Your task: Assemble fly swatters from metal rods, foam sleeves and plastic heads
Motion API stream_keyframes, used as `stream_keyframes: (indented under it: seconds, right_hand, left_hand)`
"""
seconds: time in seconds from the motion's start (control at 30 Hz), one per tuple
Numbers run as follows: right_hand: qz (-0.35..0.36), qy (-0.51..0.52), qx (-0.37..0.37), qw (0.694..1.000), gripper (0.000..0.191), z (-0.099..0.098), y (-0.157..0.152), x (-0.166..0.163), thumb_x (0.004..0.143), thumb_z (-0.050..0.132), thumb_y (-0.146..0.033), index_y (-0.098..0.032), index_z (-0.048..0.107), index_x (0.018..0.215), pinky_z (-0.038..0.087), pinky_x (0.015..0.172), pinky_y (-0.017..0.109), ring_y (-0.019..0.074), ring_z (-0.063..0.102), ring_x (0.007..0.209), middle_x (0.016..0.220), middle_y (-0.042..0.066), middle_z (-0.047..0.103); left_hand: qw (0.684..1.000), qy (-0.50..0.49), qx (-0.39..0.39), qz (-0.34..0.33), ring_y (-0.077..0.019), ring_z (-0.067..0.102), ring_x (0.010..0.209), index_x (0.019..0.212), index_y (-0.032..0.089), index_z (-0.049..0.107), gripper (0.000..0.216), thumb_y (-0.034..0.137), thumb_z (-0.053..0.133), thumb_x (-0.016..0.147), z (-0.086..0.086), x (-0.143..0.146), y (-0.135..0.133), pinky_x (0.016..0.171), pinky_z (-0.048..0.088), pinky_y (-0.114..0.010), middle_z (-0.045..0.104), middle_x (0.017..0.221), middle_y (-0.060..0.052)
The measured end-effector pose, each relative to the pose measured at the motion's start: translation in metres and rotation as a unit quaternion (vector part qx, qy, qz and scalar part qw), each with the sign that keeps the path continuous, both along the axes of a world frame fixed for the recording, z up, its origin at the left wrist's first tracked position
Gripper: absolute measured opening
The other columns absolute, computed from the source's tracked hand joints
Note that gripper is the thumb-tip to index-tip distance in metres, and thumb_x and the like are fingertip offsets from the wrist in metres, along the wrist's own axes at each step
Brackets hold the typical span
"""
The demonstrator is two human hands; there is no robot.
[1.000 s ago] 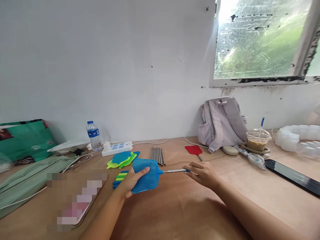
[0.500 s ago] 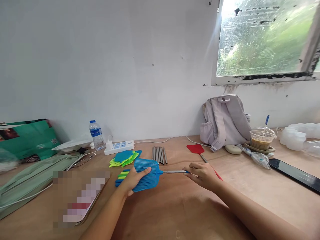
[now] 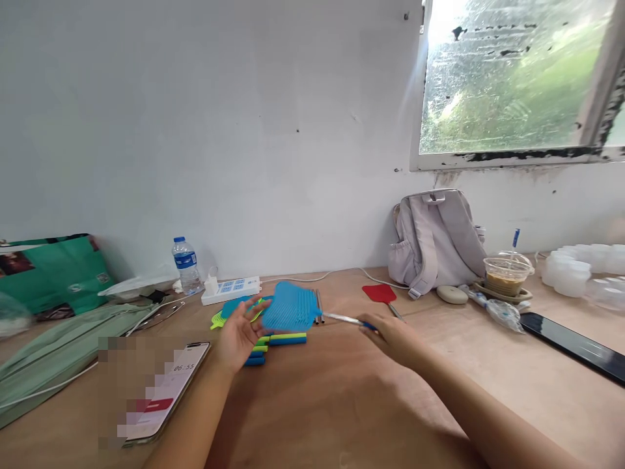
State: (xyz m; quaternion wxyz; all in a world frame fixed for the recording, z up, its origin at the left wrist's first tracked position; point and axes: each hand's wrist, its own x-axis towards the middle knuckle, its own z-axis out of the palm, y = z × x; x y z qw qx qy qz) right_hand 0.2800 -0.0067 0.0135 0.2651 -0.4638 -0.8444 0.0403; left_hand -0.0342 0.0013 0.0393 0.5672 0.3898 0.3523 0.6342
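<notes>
A blue fly swatter with a mesh head and a metal rod is raised over the table, its head pointing left. My right hand is closed round its blue handle end. Beside the mesh head, my left hand has its fingers spread; whether a fingertip touches the head I cannot tell. Under and behind it lie blue and yellow-green handle grips, partly hidden. A pile of loose blue and green swatter heads is behind my left hand. Metal rods show behind the swatter. A red fly swatter lies behind my right hand.
A phone lies at left, by a green cloth bag. Along the wall are a water bottle, a power strip and a backpack. At right stand a drink cup, a black device and white containers.
My left hand has let go of the blue mesh head and moved slightly left, fingers spreading. The swatter has tilted and shifted up, its head now covering most of the rods.
</notes>
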Motion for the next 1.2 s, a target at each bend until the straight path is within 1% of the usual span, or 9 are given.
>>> stream_keyframes:
  seconds: [0.13,0.2,0.27,0.37,0.57,0.8,0.97,1.07,1.2]
  right_hand:
    - [-0.180,0.022,-0.017,0.983,0.022,-0.012,0.029,0.040,0.086,0.037,-0.029,-0.019,0.053,0.099,0.039,0.063,0.026,0.0202,0.059,0.079,0.085,0.007,0.064]
    - [-0.255,0.002,-0.049,0.966,0.020,-0.019,0.041,0.060,0.083,0.039,-0.022,-0.018,0.056,0.093,0.038,0.060,0.024,0.0196,0.060,0.077,0.083,0.008,0.065]
    - [-0.305,-0.016,-0.075,0.949,0.019,-0.026,0.049,0.075,0.081,0.041,-0.018,-0.018,0.059,0.086,0.037,0.057,0.023,0.0187,0.060,0.074,0.080,0.008,0.065]
    - [-0.336,-0.026,-0.093,0.937,0.015,-0.033,0.054,0.085,0.077,0.047,-0.020,-0.017,0.062,0.075,0.036,0.054,0.023,0.0189,0.060,0.069,0.077,0.009,0.066]
    - [-0.357,-0.042,-0.116,0.926,0.023,-0.036,0.057,0.089,0.075,0.054,-0.035,-0.015,0.066,0.071,0.037,0.054,0.024,0.0215,0.061,0.073,0.076,0.011,0.066]
    - [-0.365,-0.064,-0.138,0.919,0.018,-0.036,0.054,0.095,0.074,0.050,-0.024,-0.016,0.065,0.078,0.037,0.056,0.025,0.0213,0.061,0.076,0.080,0.010,0.065]
    - [-0.367,-0.075,-0.137,0.917,0.031,-0.035,0.052,0.082,0.079,0.044,-0.039,-0.014,0.061,0.086,0.038,0.061,0.028,0.0243,0.059,0.084,0.092,0.014,0.061]
    - [-0.356,-0.097,-0.129,0.921,0.040,-0.036,0.048,0.069,0.073,0.049,-0.049,-0.017,0.057,0.096,0.039,0.064,0.030,0.0264,0.057,0.088,0.100,0.013,0.057]
    - [-0.326,-0.118,-0.139,0.928,0.022,-0.039,0.044,0.064,0.070,0.055,-0.030,-0.019,0.057,0.089,0.037,0.062,0.028,0.0236,0.057,0.083,0.095,0.009,0.056]
  left_hand:
    - [0.967,0.062,0.021,0.245,-0.0158,0.062,0.057,0.080,0.019,0.050,0.014,0.023,0.049,0.067,-0.014,-0.032,0.018,0.066,0.050,-0.035,0.063,0.072,0.001]
    - [0.918,0.187,0.019,0.348,-0.0173,0.061,0.061,0.075,0.019,0.049,0.011,0.024,0.049,0.065,-0.024,-0.049,0.025,0.069,0.049,-0.036,0.061,0.071,0.000]
    - [0.845,0.368,0.010,0.388,-0.0214,0.061,0.073,0.074,0.019,0.052,0.011,0.024,0.049,0.065,-0.033,-0.064,0.029,0.075,0.046,-0.038,0.062,0.076,-0.003]
    - [0.753,0.543,0.008,0.372,-0.0254,0.058,0.086,0.077,0.019,0.055,0.015,0.023,0.045,0.067,-0.042,-0.074,0.033,0.078,0.044,-0.039,0.063,0.086,-0.007]
    - [0.691,0.655,0.076,0.298,-0.0255,0.055,0.095,0.079,0.018,0.060,0.024,0.021,0.039,0.067,-0.048,-0.068,0.039,0.085,0.042,-0.037,0.062,0.094,-0.010]
    - [0.673,0.689,0.085,0.257,-0.0233,0.057,0.093,0.082,0.017,0.062,0.029,0.023,0.037,0.069,-0.047,-0.062,0.038,0.084,0.043,-0.034,0.063,0.096,-0.008]
    - [0.673,0.703,0.063,0.221,-0.0242,0.057,0.095,0.087,0.018,0.064,0.034,0.033,0.037,0.074,-0.049,-0.058,0.038,0.084,0.044,-0.035,0.064,0.100,-0.007]
    - [0.681,0.702,0.101,0.181,-0.0231,0.056,0.099,0.089,0.021,0.065,0.033,0.036,0.039,0.075,-0.048,-0.050,0.035,0.087,0.042,-0.035,0.064,0.103,-0.005]
    - [0.684,0.694,0.184,0.128,-0.0211,0.056,0.099,0.088,0.022,0.066,0.029,0.033,0.041,0.077,-0.041,-0.023,0.024,0.089,0.042,-0.034,0.065,0.101,-0.004]
